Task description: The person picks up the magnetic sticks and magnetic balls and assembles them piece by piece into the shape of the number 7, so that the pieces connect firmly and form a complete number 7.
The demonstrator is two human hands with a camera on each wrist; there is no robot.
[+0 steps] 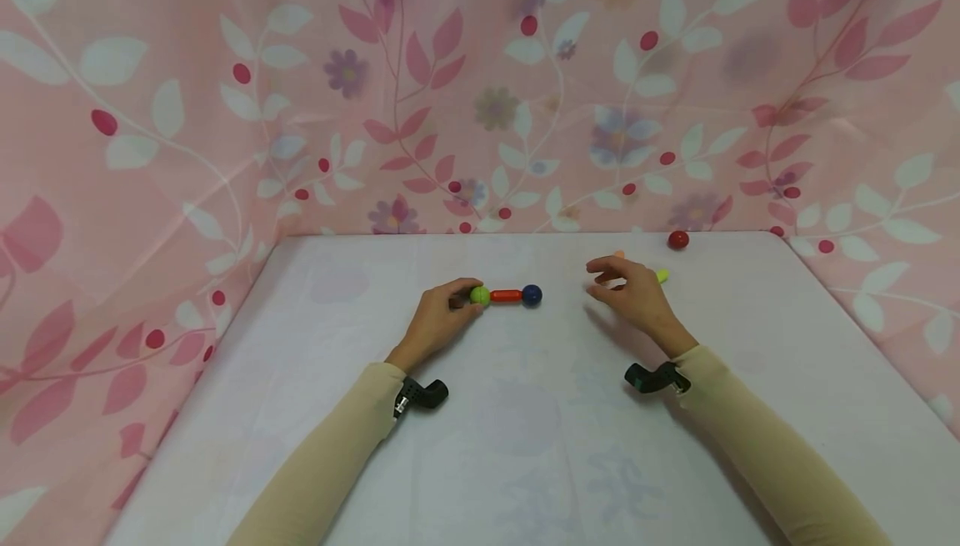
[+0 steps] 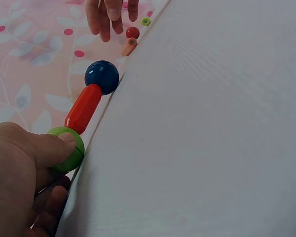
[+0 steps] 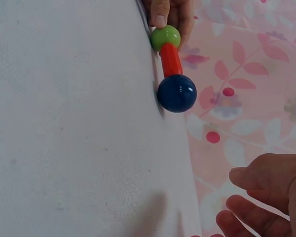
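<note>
My left hand (image 1: pixel 437 318) pinches a green ball (image 1: pixel 480 297) between thumb and fingers, as the left wrist view also shows. A short red rod (image 1: pixel 506 296) joins that ball to a dark blue ball (image 1: pixel 532 295), forming a straight dumbbell shape that lies low along the tabletop. To the right of the blue ball, my right hand (image 1: pixel 636 296) hovers with its fingers loosely bent and apart, holding nothing. Behind this hand an orange rod (image 2: pixel 130 46) and a yellow-green rod (image 1: pixel 662 276) show, partly hidden in the head view.
A red ball (image 1: pixel 678 239) sits near the back edge at the right. All of it is on a white-covered table (image 1: pixel 480 446), with a pink floral cloth (image 1: pixel 480 87) hanging behind and at the sides. Each wrist wears a small black camera (image 1: pixel 654 378).
</note>
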